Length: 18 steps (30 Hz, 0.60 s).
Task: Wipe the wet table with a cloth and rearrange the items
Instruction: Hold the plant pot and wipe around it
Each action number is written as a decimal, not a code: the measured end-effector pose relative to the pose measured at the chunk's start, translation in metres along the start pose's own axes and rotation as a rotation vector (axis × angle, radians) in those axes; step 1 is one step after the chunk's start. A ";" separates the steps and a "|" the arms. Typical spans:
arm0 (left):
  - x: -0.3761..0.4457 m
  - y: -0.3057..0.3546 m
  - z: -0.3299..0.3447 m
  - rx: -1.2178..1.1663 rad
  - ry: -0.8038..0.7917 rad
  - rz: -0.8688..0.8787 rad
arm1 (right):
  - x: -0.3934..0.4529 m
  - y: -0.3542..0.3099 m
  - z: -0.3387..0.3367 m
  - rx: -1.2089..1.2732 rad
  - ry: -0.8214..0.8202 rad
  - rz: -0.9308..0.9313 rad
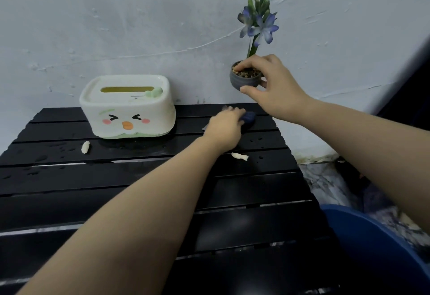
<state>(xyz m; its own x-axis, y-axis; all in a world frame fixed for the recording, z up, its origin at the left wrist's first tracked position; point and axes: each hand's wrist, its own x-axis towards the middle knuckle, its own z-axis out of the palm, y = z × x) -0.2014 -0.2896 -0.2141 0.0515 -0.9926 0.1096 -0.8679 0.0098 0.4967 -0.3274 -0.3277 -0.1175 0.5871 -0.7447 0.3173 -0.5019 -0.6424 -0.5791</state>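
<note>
My right hand (272, 85) grips a small grey flower pot (242, 82) with a blue flower (258, 22) and holds it in the air above the far right corner of the black slatted table (93, 178). Below the pot, my left hand (224, 127) presses a dark blue cloth (249, 118) onto the table's far right part. Water drops lie on the slats at the left and right. A white tissue box with a cartoon face (126, 106) stands at the far middle-left.
Two small pale scraps lie on the table, one (85, 147) in front of the tissue box and one (239, 156) by my left wrist. A blue tub rim (372, 232) shows at the lower right, beside the table. A wall stands right behind the table.
</note>
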 end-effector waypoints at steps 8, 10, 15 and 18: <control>-0.051 0.058 0.002 -0.260 -0.323 0.298 | 0.002 -0.008 0.002 0.021 0.016 0.028; -0.065 0.058 -0.004 -0.349 -0.409 0.356 | 0.000 -0.009 0.006 0.031 0.003 0.030; -0.051 0.029 -0.043 -0.644 -0.248 0.193 | -0.002 -0.014 0.009 0.029 0.021 0.015; -0.034 -0.010 -0.057 -0.553 -0.093 0.060 | -0.002 -0.017 0.005 0.021 0.040 0.001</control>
<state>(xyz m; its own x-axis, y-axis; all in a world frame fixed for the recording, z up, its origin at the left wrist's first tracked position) -0.1658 -0.2494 -0.1735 -0.0558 -0.9946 0.0874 -0.4784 0.1035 0.8720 -0.3169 -0.3147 -0.1119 0.5603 -0.7523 0.3466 -0.4888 -0.6382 -0.5948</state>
